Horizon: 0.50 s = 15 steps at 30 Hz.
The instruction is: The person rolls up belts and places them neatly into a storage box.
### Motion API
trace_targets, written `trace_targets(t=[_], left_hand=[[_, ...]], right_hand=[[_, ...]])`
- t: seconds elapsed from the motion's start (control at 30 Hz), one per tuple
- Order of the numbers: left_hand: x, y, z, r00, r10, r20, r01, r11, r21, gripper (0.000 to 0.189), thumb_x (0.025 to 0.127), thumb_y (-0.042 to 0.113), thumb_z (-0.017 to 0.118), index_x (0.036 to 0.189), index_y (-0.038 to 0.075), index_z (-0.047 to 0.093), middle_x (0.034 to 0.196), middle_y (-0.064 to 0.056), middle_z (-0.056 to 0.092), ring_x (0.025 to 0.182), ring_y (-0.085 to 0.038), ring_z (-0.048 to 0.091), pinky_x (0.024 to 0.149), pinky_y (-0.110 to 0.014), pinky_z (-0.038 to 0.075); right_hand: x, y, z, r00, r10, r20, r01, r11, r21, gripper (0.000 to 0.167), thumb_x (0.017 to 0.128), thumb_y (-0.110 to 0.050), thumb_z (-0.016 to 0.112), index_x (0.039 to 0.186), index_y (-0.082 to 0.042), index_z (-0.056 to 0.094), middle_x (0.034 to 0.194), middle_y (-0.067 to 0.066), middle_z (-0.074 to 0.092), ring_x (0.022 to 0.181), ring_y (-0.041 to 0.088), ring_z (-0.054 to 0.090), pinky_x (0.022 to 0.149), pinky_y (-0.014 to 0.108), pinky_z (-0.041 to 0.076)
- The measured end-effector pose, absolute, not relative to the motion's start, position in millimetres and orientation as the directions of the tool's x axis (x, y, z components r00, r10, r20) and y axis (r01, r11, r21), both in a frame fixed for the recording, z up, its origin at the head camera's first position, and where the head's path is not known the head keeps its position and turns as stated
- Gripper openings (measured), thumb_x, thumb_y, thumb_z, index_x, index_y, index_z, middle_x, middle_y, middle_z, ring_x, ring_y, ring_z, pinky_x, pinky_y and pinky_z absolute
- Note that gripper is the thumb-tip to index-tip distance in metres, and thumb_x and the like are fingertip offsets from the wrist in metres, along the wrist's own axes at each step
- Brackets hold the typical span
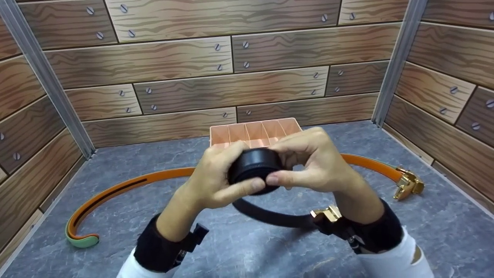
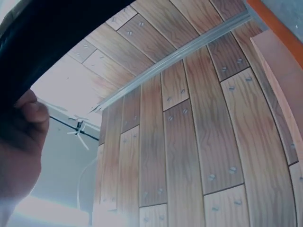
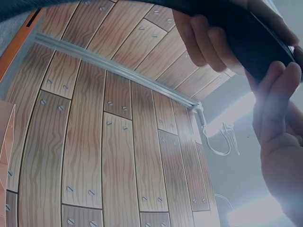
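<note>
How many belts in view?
2. The black belt is coiled between the left hand and right hand; the orange belt curves across the table beyond them, its middle hidden. Anything else behind the hands wouldn't show.

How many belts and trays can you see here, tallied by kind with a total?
Belts: 2 (black belt, orange belt)
Tray: 1 (pink tray)
Total: 3

White sleeves (image 1: 391,264) meet broad black wristbands (image 1: 156,247) (each carrying a small, dark, angular mount (image 1: 198,234)).
</note>
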<state>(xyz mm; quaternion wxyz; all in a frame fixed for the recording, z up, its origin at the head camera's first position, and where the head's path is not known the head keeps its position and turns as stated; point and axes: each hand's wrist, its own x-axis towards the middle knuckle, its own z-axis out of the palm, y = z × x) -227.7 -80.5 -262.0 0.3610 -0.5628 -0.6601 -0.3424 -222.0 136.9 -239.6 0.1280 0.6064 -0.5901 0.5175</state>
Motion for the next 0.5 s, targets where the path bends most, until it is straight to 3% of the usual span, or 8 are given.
trace_targets(t=[0.23, 0.5], left_hand=[[-228, -63, -271, -0.185, 0.224, 0.957, 0.979, 0.127, 0.160, 0.060, 0.099, 0.056, 0.049, 0.096, -0.004, 0.054, 0.078, -0.011, 0.067, 0.063, -0.015, 0.064, 0.057, -0.024, 0.053], [-223, -53, -275, -0.229, 0.096, 0.969, 0.971, 0.095, 0.220, 0.058, 0.100, 0.053, 0.050, 0.100, -0.005, 0.053, 0.081, -0.012, 0.068, 0.069, -0.016, 0.065, 0.061, -0.026, 0.054]], right_hand=[[-223, 129, -242, -0.249, -0.411, 0.877, -0.829, -0.378, -0.413, 0.027, 0.083, 0.001, 0.078, 0.100, 0.018, 0.067, 0.088, 0.017, 0.073, 0.053, 0.018, 0.066, 0.038, 0.029, 0.050], [-222, 126, -246, -0.284, -0.340, 0.897, -0.836, -0.369, -0.405, 0.030, 0.084, -0.004, 0.079, 0.101, 0.017, 0.068, 0.092, 0.015, 0.073, 0.057, 0.018, 0.069, 0.040, 0.030, 0.052]])
